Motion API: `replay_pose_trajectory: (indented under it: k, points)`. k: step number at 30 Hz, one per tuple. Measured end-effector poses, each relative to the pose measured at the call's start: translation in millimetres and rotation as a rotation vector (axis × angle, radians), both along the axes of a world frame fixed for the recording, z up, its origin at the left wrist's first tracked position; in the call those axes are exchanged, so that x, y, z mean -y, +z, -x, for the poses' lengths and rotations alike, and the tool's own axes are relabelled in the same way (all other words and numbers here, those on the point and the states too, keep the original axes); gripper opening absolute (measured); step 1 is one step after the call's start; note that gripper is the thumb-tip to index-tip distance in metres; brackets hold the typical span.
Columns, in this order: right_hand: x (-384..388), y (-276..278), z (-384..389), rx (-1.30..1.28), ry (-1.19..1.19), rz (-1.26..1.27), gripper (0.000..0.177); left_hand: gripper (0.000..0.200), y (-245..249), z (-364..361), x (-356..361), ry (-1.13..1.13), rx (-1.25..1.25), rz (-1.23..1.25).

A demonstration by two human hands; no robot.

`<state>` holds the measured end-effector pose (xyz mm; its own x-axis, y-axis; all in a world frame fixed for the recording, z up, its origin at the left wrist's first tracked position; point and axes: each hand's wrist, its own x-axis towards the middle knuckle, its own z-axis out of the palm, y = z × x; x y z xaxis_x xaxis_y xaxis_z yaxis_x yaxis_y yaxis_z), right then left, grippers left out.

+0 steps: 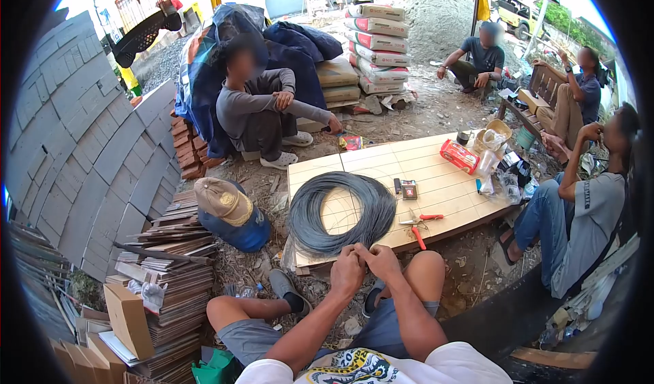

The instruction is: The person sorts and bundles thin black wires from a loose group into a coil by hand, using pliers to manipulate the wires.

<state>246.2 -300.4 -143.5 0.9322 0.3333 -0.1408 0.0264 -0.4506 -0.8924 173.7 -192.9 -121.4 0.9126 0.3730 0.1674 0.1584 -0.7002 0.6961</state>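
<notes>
A large coil of thin dark wire [305,213] lies on the low tiled table [436,159] in front of me. At the coil's near edge, my left hand [349,272] and my right hand [381,261] meet with fingertips pinched together. Both appear closed on the wire, though the exact strands are hidden by my fingers. Right of the coil rest red-handled pliers [419,223], their handles spread. Beyond them are a small dark pack [409,190] and a black lighter-like object [398,186].
A red packet [459,156] and plastic bags share the table's far right. A cap sits on a blue bucket [242,228] at left, beside stacked tiles [180,302]. Several people sit around, one across the table [255,104]. Cement bags [379,43] are piled behind.
</notes>
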Motion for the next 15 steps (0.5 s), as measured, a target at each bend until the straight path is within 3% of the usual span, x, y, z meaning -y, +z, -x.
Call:
replay_pose_trajectory:
  k: [2, 9, 11, 12, 14, 15]
  points:
    - [-1, 0, 1, 0.064, -0.002, 0.156, 0.064, 0.028, -4, -1, -1, 0.008, -0.032, 0.032]
    - [1, 4, 2, 0.119, 0.005, 0.159, 0.048, 0.032, -32, -3, -27, -0.097, 0.125, 0.051]
    - [-1, 4, 4, 0.173, 0.040, 0.203, 0.045, 0.027, -34, -6, -43, -0.035, -0.166, 0.799]
    - [-1, 9, 4, 0.177, 0.037, 0.204, 0.045, 0.027, -37, -9, -52, -0.040, -0.163, 0.799]
    - [-2, 17, 8, 0.183, 0.076, 0.123, 0.042, 0.028, -43, -16, -67, -0.041, -0.265, 1.100]
    - [-3, 17, 8, 0.221, 0.074, 0.091, 0.042, 0.028, -46, -18, -69, -0.041, -0.264, 1.103]
